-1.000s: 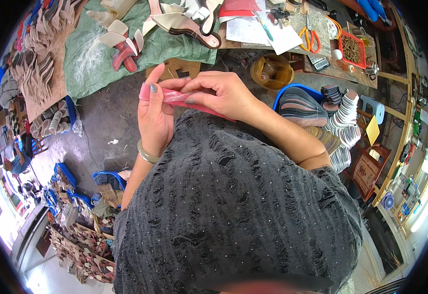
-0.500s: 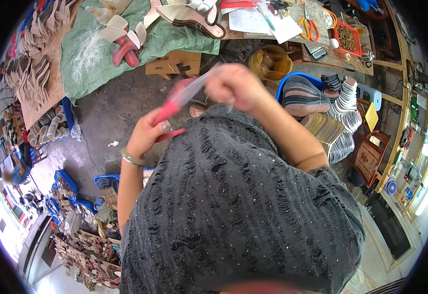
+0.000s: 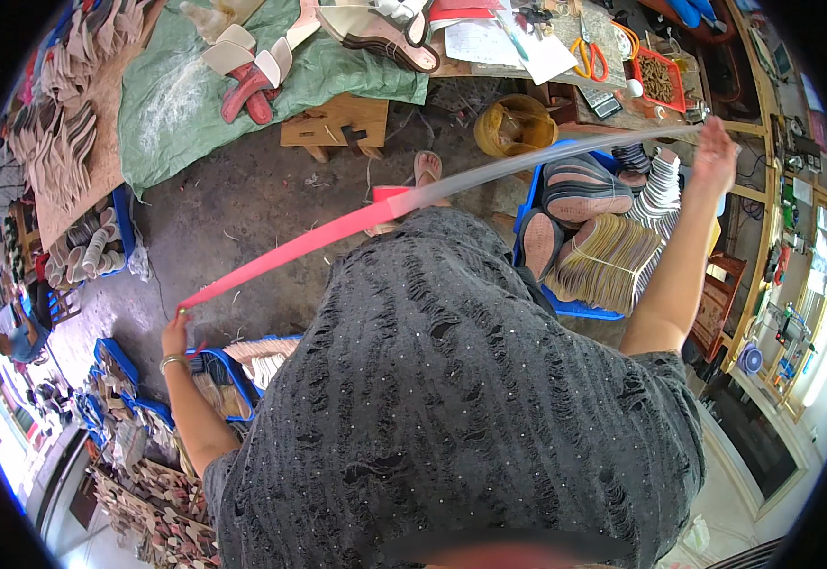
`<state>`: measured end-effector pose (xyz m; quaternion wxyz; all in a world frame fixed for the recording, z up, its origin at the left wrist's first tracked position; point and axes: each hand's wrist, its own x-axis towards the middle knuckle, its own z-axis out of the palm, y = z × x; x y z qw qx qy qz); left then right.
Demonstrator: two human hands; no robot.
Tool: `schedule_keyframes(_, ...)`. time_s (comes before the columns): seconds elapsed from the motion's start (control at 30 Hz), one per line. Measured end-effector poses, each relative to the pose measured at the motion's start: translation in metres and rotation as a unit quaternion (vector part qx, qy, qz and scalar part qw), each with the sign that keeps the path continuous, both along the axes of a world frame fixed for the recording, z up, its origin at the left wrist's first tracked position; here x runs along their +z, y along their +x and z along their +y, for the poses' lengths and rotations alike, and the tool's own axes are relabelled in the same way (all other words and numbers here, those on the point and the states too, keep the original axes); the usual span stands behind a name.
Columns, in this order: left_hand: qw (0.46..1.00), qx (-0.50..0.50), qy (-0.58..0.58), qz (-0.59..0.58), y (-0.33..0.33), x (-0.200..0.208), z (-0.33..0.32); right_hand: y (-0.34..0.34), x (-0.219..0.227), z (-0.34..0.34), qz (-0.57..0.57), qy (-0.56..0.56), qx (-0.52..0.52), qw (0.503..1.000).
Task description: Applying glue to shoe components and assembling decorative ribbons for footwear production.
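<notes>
A long pink strip (image 3: 309,245) is stretched across in front of me, and a clear film (image 3: 565,155) runs on from it toward the right. My left hand (image 3: 175,333), with a bangle at the wrist, pinches the pink end low on the left. My right hand (image 3: 714,152) is raised far out to the right, gripping the end of the clear film. My arms are spread wide. My dark grey knitted top fills the lower middle of the view.
A blue crate (image 3: 595,237) of stacked shoe soles stands under my right arm. A yellow bucket (image 3: 515,123), a small wooden stool (image 3: 333,123) and a green sheet (image 3: 186,90) with shoe parts lie ahead. Orange scissors (image 3: 588,57) lie on the cluttered bench. More blue crates (image 3: 119,375) stand at the left.
My hands were together at my chest on the pink strip. They have pulled far apart, left hand down-left, right hand up-right, drawing the strip and its clear film out long.
</notes>
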<state>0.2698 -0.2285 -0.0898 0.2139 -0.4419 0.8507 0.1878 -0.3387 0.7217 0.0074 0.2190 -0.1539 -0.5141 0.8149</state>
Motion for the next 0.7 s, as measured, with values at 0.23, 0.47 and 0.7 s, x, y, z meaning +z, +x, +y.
schedule_keyframes(0.23, 0.962, 0.168, -0.204, -0.068, 0.054, 0.051, -0.080, -0.012, 0.054, 0.099, 0.012, 0.214, -0.147, 0.966)
schedule_keyframes(0.47, 0.937, 0.177, -0.269, -0.139, 0.046, 0.045, -0.086, -0.004, 0.122, 0.088, 0.131, 0.188, -0.086, 0.970)
schedule_keyframes(0.7, 0.952, 0.122, -0.237, -0.150, 0.071, 0.018, -0.080, -0.012, 0.208, 0.109, 0.235, 0.129, -0.059, 0.962)
